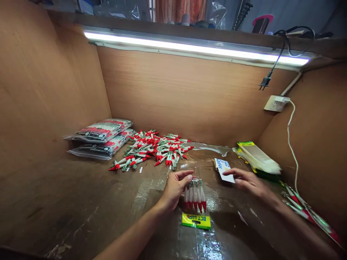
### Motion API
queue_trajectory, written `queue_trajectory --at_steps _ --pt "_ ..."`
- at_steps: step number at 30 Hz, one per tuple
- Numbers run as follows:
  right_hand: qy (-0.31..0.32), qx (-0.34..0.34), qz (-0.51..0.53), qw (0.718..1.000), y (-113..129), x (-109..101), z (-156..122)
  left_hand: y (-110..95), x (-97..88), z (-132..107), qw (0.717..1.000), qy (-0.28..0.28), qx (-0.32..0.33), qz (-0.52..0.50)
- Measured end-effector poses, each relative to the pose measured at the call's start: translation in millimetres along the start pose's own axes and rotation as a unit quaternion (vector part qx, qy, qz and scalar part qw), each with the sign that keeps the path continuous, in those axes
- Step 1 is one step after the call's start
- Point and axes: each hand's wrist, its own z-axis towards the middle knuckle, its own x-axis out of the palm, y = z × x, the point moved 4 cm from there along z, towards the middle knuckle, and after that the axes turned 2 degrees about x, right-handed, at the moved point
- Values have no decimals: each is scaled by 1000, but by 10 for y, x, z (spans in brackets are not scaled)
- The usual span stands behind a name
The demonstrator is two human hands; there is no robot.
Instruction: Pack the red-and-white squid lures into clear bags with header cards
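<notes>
My left hand [176, 187] pinches the top of a clear bag of red-and-white fishing lures [195, 198] between thumb and forefinger. Several lures lie side by side inside, red tips toward me. The bag's yellow and green header [196, 221] reads BCT LURE, upside down from here. To the right, my right hand [249, 182] reaches over a small stack of white cards [224, 169] with blue handwriting. Its forefinger is stretched out onto the top card, while the other fingers are partly hidden and slightly blurred.
Loose red-and-white lures [154, 148] are heaped at the back. Filled plastic packs [100, 135] are stacked at left. Yellow-topped bags [257, 159] and more lures [306, 209] lie at right. A white cable [291, 137] runs down from the wall socket [273, 103]; a black plug [265, 81] dangles above.
</notes>
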Motion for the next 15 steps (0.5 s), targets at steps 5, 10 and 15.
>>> queue_trajectory --at_steps 5,10,15 --pt "211 -1 111 971 321 951 -84 36 51 -40 998 50 15 43" --pt "217 39 142 965 250 1173 -3 5 -104 73 978 48 63 194" --pt "250 63 115 959 57 1221 -33 82 -262 199 961 96 39 257"
